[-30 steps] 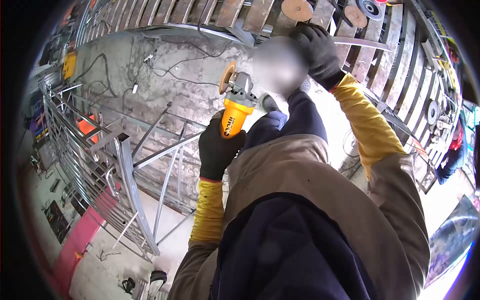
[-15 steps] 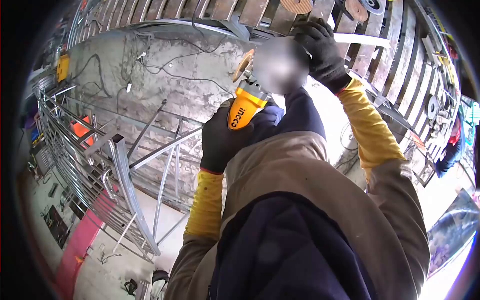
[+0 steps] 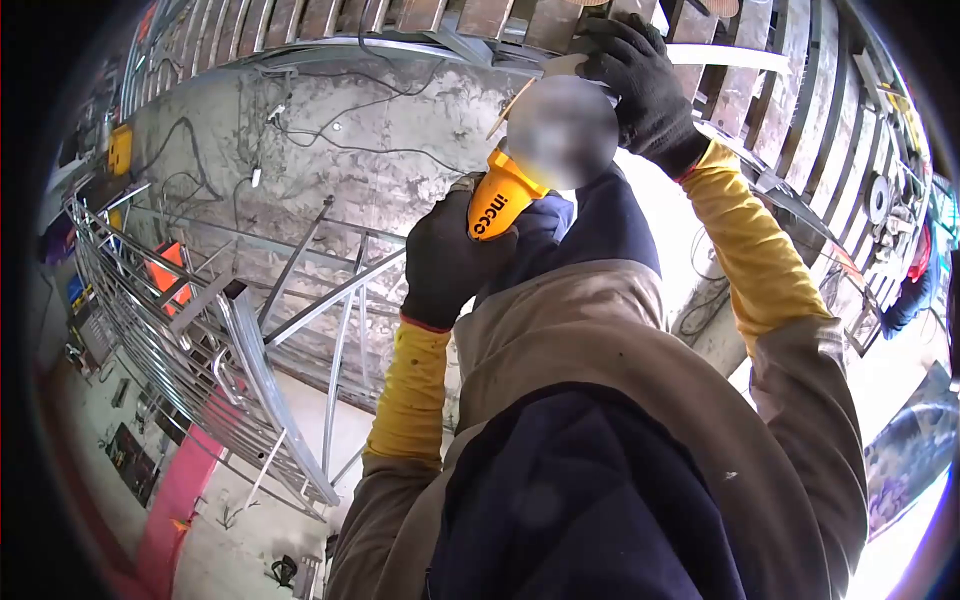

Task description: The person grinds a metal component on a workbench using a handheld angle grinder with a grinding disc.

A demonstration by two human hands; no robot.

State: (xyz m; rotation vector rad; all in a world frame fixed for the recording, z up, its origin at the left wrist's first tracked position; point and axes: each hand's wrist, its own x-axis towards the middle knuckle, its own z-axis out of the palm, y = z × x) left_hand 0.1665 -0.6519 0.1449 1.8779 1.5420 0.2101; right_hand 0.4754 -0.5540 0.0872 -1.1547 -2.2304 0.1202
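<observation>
The left hand (image 3: 447, 262), in a dark knit glove, is clamped round the smooth yellow plastic body of the grinder (image 3: 503, 200), which is held tilted in front of the person's waist. The tool's head runs up into a round blurred patch; a thin tan edge beside that patch is probably the rim of its disc (image 3: 509, 110).

The right hand (image 3: 645, 100), gloved alike, is apart from the left, raised at the other side of the patch with its fingers bent. The blur covers part of them, so whether they grip anything cannot be told. Both gloves meet ribbed yellow sleeves (image 3: 408, 392) with red edging at the wrist.

Beside the right hand, a flat, pale strip (image 3: 728, 57) lies across the bench (image 3: 487, 18), whose long slats are brownish, scuffed metal. A grey ring-shaped wheel (image 3: 878, 200) is at the far right.

To the left is a frame (image 3: 262, 365) of shiny bent tubes and straight square bars, hollow at one cut end, with a flat orange piece (image 3: 168, 270) among them. Thin dark cables (image 3: 385, 150) curl over the rough, mottled grey floor (image 3: 330, 185).
</observation>
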